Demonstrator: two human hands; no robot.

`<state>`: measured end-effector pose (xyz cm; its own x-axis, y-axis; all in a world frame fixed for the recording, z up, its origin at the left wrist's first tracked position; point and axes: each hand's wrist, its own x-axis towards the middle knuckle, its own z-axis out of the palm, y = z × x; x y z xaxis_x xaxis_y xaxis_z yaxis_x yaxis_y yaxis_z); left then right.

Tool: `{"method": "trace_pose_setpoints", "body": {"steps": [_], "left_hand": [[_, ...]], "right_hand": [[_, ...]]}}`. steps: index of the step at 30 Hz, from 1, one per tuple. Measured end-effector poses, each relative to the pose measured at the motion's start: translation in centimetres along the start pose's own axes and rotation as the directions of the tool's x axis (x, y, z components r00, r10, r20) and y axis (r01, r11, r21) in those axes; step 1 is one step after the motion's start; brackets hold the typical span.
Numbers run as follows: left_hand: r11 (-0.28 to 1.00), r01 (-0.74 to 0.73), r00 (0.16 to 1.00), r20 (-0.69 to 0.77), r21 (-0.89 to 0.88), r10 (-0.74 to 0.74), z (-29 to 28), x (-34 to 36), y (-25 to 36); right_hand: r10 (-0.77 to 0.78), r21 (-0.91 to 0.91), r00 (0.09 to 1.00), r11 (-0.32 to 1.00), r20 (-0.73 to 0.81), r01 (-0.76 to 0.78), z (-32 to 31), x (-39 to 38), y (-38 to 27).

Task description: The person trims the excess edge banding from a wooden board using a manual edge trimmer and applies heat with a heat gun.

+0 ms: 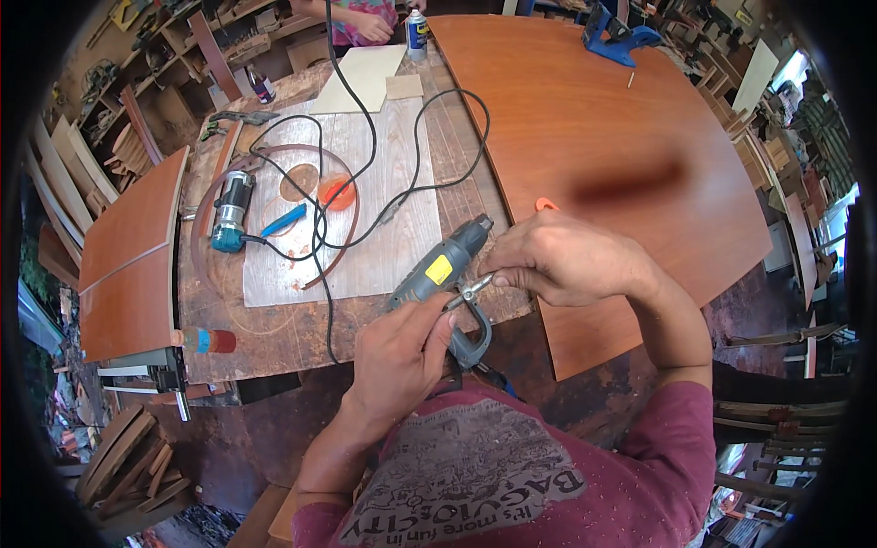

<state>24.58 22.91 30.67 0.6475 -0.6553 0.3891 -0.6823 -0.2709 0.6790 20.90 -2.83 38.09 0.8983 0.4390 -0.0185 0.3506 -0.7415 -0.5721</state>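
we pinch a small metal part (470, 294) in left fingers (439, 340) and right fingers (513, 256), one end each, likely for steadiness. it's over the heat gun (420, 279), parked near the desk (274, 331) edge, presumably for reach.

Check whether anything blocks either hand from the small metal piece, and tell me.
Nothing visible does: the left hand and right hand already have their fingertips at the small metal piece. The grey power tool shows behind it, not in between.
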Motion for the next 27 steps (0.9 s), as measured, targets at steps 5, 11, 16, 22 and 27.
{"method": "trace_pose_setpoints", "body": {"steps": [5,11,16,22,27], "left_hand": [[0.998,-0.038,0.998,-0.051,0.050,0.041,-0.4,0.0,-1.1],[0.987,-0.042,0.877,-0.467,0.156,0.112,-1.9,-2.5,-2.4],[0.955,0.271,0.837,-0.460,-0.123,-0.297,-1.4,-11.6,-8.3],[0.666,0.577,0.626,-0.268,-0.473,-0.733,3.4,-21.9,-12.1],[0.532,0.734,0.485,-0.221,-0.423,-0.846,1.2,-21.2,-8.4]], "right_hand": [[-0.015,-0.007,0.999,1.000,-0.035,0.015,-0.3,0.7,1.5],[0.017,-0.123,0.991,0.992,-0.136,-0.034,-2.3,1.8,1.7],[0.092,-0.271,0.960,0.948,-0.263,-0.165,-4.9,4.6,5.8],[0.454,0.116,0.718,0.876,-0.528,-0.468,-8.8,9.8,15.9],[0.667,0.675,0.524,0.705,-0.529,-0.215,-12.2,15.6,20.0]]}}
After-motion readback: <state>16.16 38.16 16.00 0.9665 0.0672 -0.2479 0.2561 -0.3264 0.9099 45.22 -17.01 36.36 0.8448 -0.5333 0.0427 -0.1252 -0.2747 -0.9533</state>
